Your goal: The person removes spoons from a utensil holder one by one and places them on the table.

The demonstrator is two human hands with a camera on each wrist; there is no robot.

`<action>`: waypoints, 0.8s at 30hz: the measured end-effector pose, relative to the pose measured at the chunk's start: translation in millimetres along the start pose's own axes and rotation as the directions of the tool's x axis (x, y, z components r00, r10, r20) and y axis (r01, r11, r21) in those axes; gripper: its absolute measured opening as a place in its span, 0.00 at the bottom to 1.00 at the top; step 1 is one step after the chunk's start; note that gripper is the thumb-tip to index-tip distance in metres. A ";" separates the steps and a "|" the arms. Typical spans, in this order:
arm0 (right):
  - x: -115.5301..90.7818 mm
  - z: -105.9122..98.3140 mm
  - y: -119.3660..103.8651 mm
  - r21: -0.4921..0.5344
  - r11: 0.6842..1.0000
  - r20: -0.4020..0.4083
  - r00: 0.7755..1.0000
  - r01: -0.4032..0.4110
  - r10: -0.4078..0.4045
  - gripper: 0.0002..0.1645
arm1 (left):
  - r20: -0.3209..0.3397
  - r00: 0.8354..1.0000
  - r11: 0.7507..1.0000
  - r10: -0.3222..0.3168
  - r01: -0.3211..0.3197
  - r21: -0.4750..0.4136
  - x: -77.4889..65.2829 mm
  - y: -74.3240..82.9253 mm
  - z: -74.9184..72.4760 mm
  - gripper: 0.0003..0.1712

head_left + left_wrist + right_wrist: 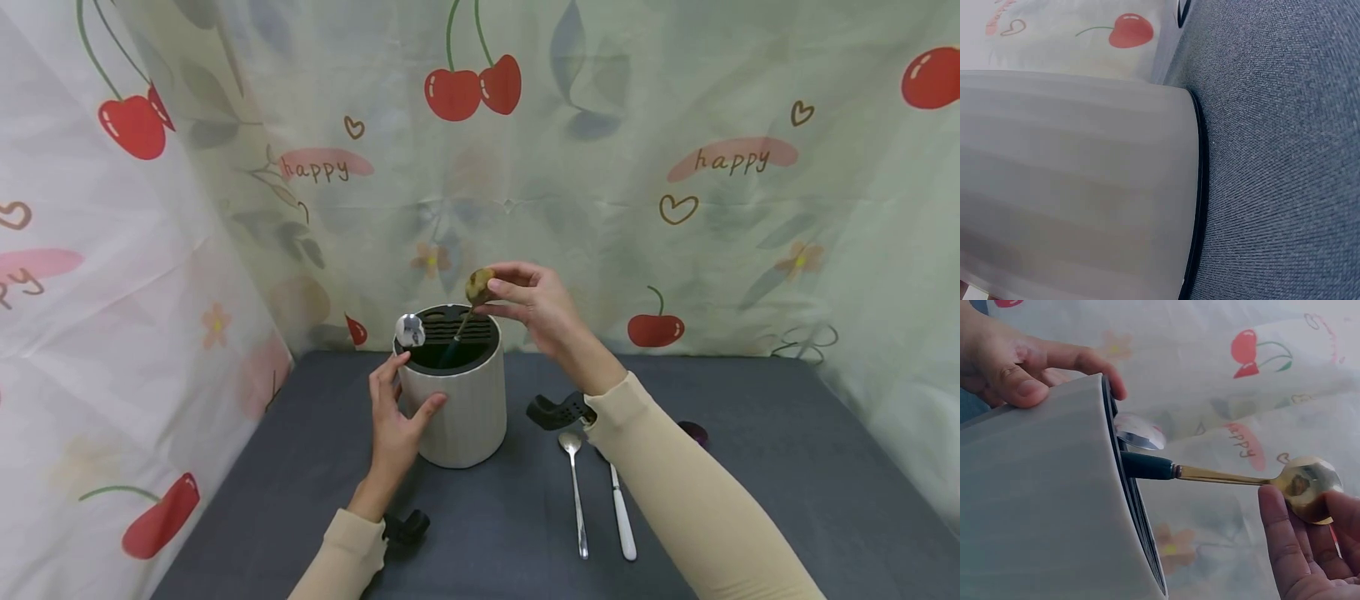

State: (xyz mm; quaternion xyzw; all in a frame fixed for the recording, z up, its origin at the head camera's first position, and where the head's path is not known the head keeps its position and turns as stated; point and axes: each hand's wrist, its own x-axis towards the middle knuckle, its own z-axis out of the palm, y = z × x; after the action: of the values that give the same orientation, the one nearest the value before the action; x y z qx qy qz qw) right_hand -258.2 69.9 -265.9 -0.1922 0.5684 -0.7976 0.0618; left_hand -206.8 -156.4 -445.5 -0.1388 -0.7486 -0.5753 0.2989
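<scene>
A ribbed off-white utensil holder [465, 417] with a dark slotted top stands upright on the table. My left hand [396, 425] holds its left side, thumb on the wall and fingers up at the rim. My right hand [542, 312] pinches the bowl of a gold spoon [1222, 476] above the holder. This spoon's dark green handle [1147, 465] points down, its lower end hidden inside the holder's opening. A silver spoon [410, 331] stands in the holder by the left rim, bowl up. In the left wrist view the holder's wall [1079, 181] fills much of the frame.
On the dark grey table [517, 533], right of the holder, lie a long silver spoon [576, 492] and a white-handled utensil [623, 521], partly under the right forearm. A dark rounded thing [693, 432] lies beyond that sleeve. A cherry-print curtain [510, 200] hangs behind.
</scene>
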 end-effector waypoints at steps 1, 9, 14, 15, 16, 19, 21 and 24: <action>-0.9 -1.4 -0.8 0.018 1.000 -0.004 1.000 0.006 -0.006 0.11 | -0.001 1.000 1.000 0.002 -0.002 -0.002 0.0 0.3 -0.1 0.46; -8.0 -14.8 -2.9 0.099 0.995 -0.033 0.999 0.027 -0.024 0.11 | -0.001 1.000 1.000 0.005 -0.005 -0.011 0.0 -1.7 0.5 0.45; -13.6 -23.2 -3.5 0.143 0.988 -0.054 0.997 0.056 -0.049 0.12 | 0.001 1.000 1.000 -0.004 0.004 -0.007 -0.2 0.4 0.8 0.45; -14.5 -25.1 -3.6 0.154 0.986 -0.059 0.997 0.063 -0.054 0.12 | 0.001 1.000 1.000 -0.004 0.004 -0.007 -0.1 1.0 0.8 0.45; -15.4 -26.9 -3.7 0.166 0.984 -0.067 0.996 0.071 -0.061 0.12 | 0.002 1.000 1.000 -0.004 0.004 -0.009 -0.1 1.3 0.9 0.45; -17.7 -32.3 -4.2 0.203 0.974 -0.091 0.993 0.099 -0.082 0.14 | 0.000 1.000 1.000 0.001 -0.001 -0.016 0.0 1.0 1.0 0.45; -19.5 -35.7 -4.8 0.220 0.969 -0.103 0.990 0.117 -0.097 0.15 | -0.002 1.000 1.000 0.002 -0.002 -0.020 0.0 0.2 1.0 0.45; -22.6 -41.1 -6.3 0.242 0.960 -0.112 0.987 0.137 -0.113 0.15 | -0.006 1.000 1.000 0.001 -0.001 -0.021 -0.3 -0.8 0.9 0.46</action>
State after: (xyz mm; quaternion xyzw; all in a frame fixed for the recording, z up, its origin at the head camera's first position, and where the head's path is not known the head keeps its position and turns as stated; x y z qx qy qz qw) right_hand -252.2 115.5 -276.9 -0.1796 0.4526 -0.8734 0.0072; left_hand -207.3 -155.8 -446.4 -0.1406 -0.7415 -0.5835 0.3000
